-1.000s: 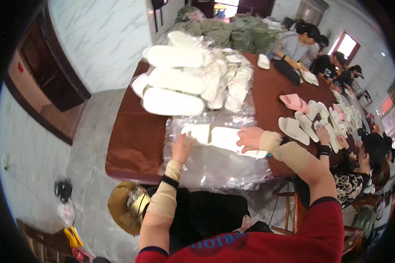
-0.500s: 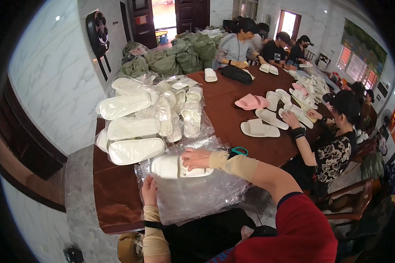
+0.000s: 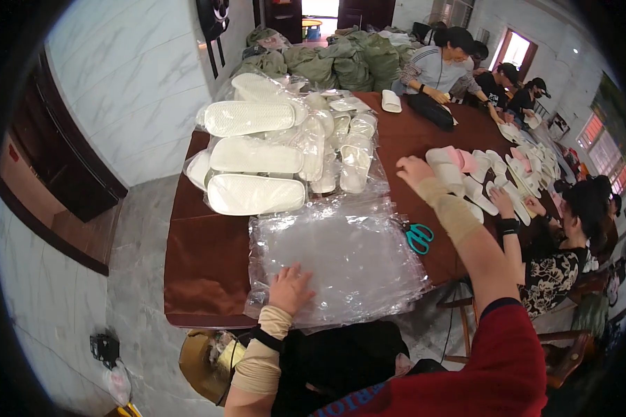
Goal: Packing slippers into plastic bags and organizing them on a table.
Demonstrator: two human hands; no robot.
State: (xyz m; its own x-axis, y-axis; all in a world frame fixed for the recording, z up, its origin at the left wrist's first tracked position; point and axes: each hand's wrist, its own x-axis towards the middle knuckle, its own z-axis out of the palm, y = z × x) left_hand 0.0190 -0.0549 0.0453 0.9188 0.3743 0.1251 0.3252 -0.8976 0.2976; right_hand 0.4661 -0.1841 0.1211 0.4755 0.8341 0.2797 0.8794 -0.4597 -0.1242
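Observation:
My left hand (image 3: 291,288) lies with spread fingers on the near edge of a stack of clear plastic bags (image 3: 334,257). Farther right, my right hand (image 3: 416,171) is above the brown-covered table, its fingers loosely bent and nothing visible between them. A white slipper (image 3: 444,170) is right beside that hand, partly overlapping a pink slipper (image 3: 462,160); whether the hand touches it I cannot tell. Teal-handled scissors (image 3: 419,238) rest by the right edge of the bags. Beyond the stack, several white slippers in clear bags (image 3: 256,194) are heaped.
A co-worker's hand (image 3: 502,201) works among several loose white slippers (image 3: 515,177) on the right. Other people sit along the far side, near a black pouch (image 3: 430,111). Green sacks (image 3: 368,62) are piled behind the table. A cardboard box (image 3: 200,361) stands below its near edge.
The white slipper under my right hand has left the bag stack. My right hand has moved right and away toward the loose slippers; my left hand has come down onto the bags. The view has shifted right.

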